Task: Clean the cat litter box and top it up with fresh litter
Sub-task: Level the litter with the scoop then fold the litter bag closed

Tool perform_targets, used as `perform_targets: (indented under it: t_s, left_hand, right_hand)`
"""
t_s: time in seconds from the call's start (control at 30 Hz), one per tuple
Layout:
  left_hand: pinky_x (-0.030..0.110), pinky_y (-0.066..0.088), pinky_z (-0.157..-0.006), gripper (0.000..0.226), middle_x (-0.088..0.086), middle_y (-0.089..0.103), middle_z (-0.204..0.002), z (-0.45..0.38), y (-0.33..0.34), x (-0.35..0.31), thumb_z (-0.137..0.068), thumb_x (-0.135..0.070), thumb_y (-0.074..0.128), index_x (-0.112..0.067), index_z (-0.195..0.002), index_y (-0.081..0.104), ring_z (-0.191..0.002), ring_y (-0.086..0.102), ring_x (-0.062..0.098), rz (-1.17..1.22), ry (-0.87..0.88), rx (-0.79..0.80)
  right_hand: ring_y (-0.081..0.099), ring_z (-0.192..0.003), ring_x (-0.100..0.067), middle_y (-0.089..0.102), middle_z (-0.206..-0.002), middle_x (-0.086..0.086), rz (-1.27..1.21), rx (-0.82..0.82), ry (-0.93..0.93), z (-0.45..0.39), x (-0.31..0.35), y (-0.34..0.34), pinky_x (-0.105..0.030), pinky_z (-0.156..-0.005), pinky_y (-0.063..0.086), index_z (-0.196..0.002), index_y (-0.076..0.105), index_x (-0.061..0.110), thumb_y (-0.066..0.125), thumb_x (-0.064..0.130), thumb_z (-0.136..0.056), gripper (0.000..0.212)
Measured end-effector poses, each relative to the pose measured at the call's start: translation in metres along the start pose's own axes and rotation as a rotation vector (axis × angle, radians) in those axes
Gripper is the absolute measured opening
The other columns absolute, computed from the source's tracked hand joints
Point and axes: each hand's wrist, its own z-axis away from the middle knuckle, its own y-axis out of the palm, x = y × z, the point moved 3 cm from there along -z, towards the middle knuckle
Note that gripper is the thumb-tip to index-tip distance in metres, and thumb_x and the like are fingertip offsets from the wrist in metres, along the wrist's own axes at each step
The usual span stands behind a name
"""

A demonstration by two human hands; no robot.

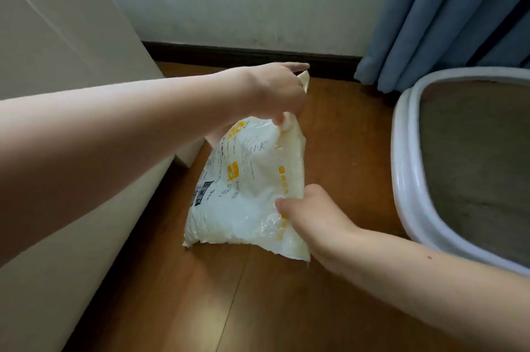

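Left hand point(275, 93) pinches top of litter bag point(246, 188), right hand point(312, 217) grips its lower edge; bag on wood floor point(200, 294), litter box point(407, 179) to the right.

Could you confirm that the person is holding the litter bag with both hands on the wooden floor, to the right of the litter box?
Not quite: the bag is to the left of the litter box, not the right, as the head view shows. The rest holds: the left hand grips its top, the right hand its side, on the wooden floor.
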Motion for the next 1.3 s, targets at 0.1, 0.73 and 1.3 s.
perform_targets:
  t_s: [0.1,0.73,1.3]
  left_hand:
    - [0.031,0.000,-0.121,0.020,0.000,0.070,-0.106,0.013,-0.006,0.010,-0.093,-0.014,0.059,-0.017,-0.108,0.072,-0.122,0.056,0.023,0.197,-0.046,0.052]
    - [0.028,0.051,-0.051,0.016,0.001,0.061,-0.066,0.374,-0.137,0.154,-0.072,0.003,0.063,-0.012,-0.075,0.069,-0.058,0.056,0.019,0.407,0.051,-0.652]
    - [0.032,0.051,-0.048,0.022,0.004,0.071,-0.087,0.711,-0.394,0.173,-0.092,-0.012,0.065,-0.008,-0.113,0.059,-0.063,0.062,0.018,0.509,-0.704,-0.989]
  right_hand:
    - [0.066,-0.092,-0.032,0.066,-0.104,-0.013,0.057,-0.057,0.024,0.000,0.019,0.011,-0.046,-0.086,0.055,-0.110,0.058,0.009,0.046,0.011,-0.090,0.024]
    - [0.066,-0.056,-0.018,0.064,-0.072,-0.006,1.341,-0.151,-0.527,0.299,0.329,0.013,-0.024,-0.044,0.051,-0.090,0.062,0.009,0.089,0.013,-0.058,0.042]
    - [0.069,-0.074,-0.026,0.069,-0.084,-0.010,1.268,-0.487,-1.533,0.599,0.534,0.015,-0.036,-0.062,0.059,-0.107,0.056,0.008,0.059,0.005,-0.091,0.017]
